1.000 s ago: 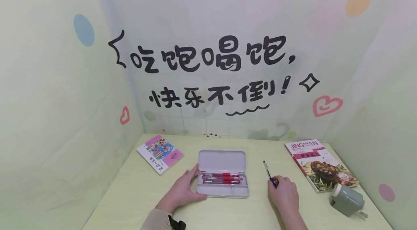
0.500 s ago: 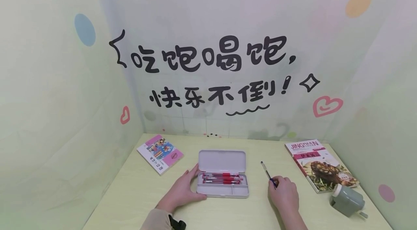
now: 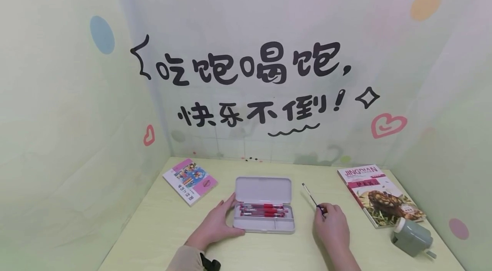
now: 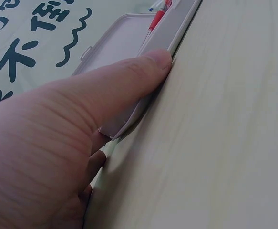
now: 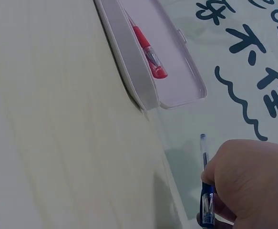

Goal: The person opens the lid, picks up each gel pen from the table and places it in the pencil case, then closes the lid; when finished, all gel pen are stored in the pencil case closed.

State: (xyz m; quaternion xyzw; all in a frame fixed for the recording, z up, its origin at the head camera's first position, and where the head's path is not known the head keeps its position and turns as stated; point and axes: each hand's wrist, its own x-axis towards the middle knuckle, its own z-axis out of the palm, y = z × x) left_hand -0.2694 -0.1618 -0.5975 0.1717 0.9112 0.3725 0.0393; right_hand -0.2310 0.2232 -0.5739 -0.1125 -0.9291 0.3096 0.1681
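Right hand (image 3: pixel 332 228) pinches a blue pen (image 3: pixel 312 198) near its lower end, fingers curled round the barrel; most of the shaft sticks out past the fingers, slanting up and away toward the wall. In the right wrist view the pen (image 5: pixel 205 183) emerges from the fist with its far tip free, not touching anything visible. Pen sits just to the right of the pencil case (image 3: pixel 264 222), apart from it.

Left hand (image 3: pixel 215 225) rests flat against the left end of the case, fingers straight, thumb (image 4: pixel 129 81) laid along the case's near edge; it presses rather than grasps.

Case lies open on the pale green table (image 3: pixel 161 228), lid folded back toward the wall. Red pens (image 3: pixel 263 210) lie in the rear compartment of its tray; the front strip looks bare.
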